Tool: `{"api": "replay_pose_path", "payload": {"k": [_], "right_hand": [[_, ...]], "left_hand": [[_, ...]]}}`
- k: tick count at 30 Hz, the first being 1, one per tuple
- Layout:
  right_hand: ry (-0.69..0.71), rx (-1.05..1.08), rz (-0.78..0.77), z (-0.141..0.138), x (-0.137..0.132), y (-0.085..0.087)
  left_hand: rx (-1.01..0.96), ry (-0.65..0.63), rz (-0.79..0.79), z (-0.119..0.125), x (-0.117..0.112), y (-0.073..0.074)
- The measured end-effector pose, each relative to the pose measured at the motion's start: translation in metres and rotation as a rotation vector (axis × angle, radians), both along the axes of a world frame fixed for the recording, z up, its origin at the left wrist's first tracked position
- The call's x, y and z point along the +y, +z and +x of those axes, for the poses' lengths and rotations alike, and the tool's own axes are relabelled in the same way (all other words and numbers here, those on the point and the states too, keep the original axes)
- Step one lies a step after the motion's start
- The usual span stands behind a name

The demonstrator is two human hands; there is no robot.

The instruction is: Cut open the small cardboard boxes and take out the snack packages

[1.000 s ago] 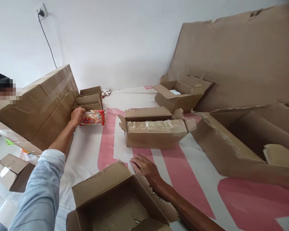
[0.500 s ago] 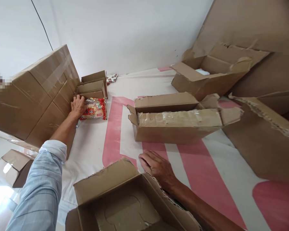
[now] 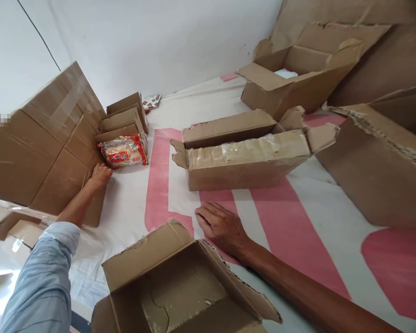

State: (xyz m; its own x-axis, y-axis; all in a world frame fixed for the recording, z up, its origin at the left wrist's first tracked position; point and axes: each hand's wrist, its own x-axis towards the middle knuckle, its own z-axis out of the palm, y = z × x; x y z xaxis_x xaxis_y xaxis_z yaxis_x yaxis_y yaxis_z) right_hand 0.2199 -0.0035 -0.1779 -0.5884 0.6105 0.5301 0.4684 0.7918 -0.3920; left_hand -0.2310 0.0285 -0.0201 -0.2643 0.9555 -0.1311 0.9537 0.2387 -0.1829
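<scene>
My left hand (image 3: 101,175) is on the cloth by the lower corner of the taped carton stack, its fingers curled down; what they hold, if anything, is hidden. Just beyond it, a red and clear snack bag (image 3: 123,151) leans against a row of narrow open cardboard boxes (image 3: 123,119). My right hand (image 3: 222,227) rests on the cloth with its fingers curled in and nothing showing in them. It lies between an open carton (image 3: 190,286) close to me and a long open box (image 3: 235,178) holding a plastic-wrapped tan pack.
The stack of taped cartons (image 3: 38,148) stands on the left. At the back right is an open carton (image 3: 280,97) with something white inside, and a larger carton (image 3: 370,180) is at the right. A patterned packet (image 3: 151,101) lies by the wall. Part of a person's head shows far left.
My left hand has let go of the snack bag and moved down toward me, beside the carton stack. The bag stays against the boxes. My right hand remains on the cloth; the view has shifted slightly.
</scene>
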Motion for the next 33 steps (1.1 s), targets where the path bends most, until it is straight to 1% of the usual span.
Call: {"api": "replay_pose_path", "payload": {"k": [2, 4, 10, 15, 20, 23, 25, 27, 29, 31, 33], "right_hand": [[-0.001, 0.009, -0.008, 0.0, 0.0, 0.002], [0.003, 0.023, -0.025, 0.0, 0.0, 0.002], [0.007, 0.038, -0.057, 0.0, 0.001, -0.001], [0.004, 0.028, -0.059, 0.001, 0.002, -0.003], [0.006, 0.01, -0.071, 0.001, 0.002, -0.003], [-0.01, -0.002, -0.071, 0.0, 0.001, -0.003], [-0.008, -0.003, -0.079, -0.002, 0.002, -0.003], [0.001, -0.002, -0.093, -0.003, 0.003, -0.002], [0.01, -0.007, -0.108, -0.004, 0.003, -0.001], [0.022, -0.016, -0.125, -0.003, 0.002, -0.001], [0.031, -0.012, -0.142, -0.003, 0.0, -0.003]], "left_hand": [[-0.027, -0.051, -0.011, -0.003, 0.002, -0.011], [-0.055, -0.093, -0.012, -0.008, 0.006, -0.019], [-0.131, -0.145, 0.027, -0.024, 0.019, -0.034], [-0.159, -0.13, 0.054, -0.026, 0.028, -0.039], [-0.198, -0.055, 0.039, -0.02, 0.031, -0.034], [-0.246, -0.01, 0.028, -0.011, 0.029, -0.026], [-0.289, 0.01, 0.027, -0.002, 0.028, -0.016], [-0.345, 0.022, 0.026, 0.012, 0.026, -0.002], [-0.421, 0.023, 0.024, 0.03, 0.017, 0.016], [-0.516, 0.014, 0.029, 0.047, -0.006, 0.037], [-0.6, 0.006, 0.05, 0.059, -0.046, 0.059]]}}
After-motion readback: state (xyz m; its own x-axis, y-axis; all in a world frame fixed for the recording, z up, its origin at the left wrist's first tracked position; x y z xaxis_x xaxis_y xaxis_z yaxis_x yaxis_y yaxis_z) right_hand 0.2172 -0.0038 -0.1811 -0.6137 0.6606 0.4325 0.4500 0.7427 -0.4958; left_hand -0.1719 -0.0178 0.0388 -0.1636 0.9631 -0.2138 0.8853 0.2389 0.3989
